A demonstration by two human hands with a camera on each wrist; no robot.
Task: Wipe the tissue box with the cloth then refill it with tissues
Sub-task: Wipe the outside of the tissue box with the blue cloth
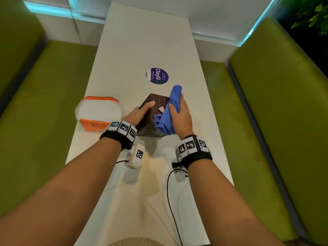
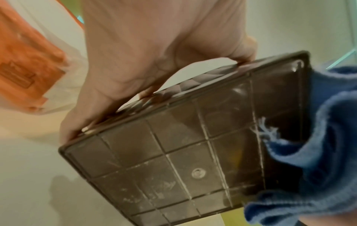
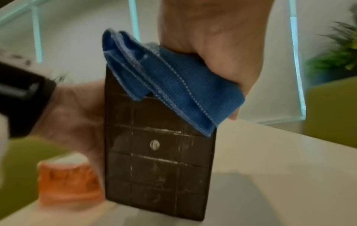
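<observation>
The brown woven tissue box (image 1: 152, 110) is lifted off the white table (image 1: 147, 41) and tilted, its gridded underside (image 2: 183, 160) facing both wrist cameras (image 3: 154, 152). My left hand (image 1: 140, 112) grips its left side, thumb across the top. My right hand (image 1: 181, 112) holds the bunched blue cloth (image 1: 168, 112) against the box's right side; the cloth (image 3: 170, 82) (image 2: 318, 145) drapes over the box's edge. A scrap of white tissue (image 1: 161, 109) shows on the top face. The orange and white tissue pack (image 1: 98, 112) lies on the table to the left.
A round purple sticker (image 1: 157, 76) sits on the table beyond the box. Green bench seats (image 1: 53, 95) flank the table on both sides (image 1: 284, 103). A plant (image 1: 312, 13) stands at the far right. Cables run from my wrist cameras.
</observation>
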